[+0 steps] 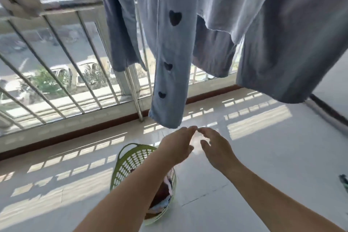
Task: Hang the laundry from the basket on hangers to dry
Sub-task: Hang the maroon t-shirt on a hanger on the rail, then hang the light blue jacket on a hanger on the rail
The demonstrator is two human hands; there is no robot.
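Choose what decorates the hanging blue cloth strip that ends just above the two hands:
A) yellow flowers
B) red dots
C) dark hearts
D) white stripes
C: three dark hearts run down the blue strip, whose hem hangs just above both open hands.

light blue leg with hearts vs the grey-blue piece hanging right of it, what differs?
The light blue fabric leg with dark hearts is paler and narrow; the grey-blue plain cloth panel is darker and wider. The leg carries three dark heart marks; the panel shows none. The leg's hem hangs lower in the picture, just above both hands, the left hand and the right hand. Both hang from above, over the white tiled floor.
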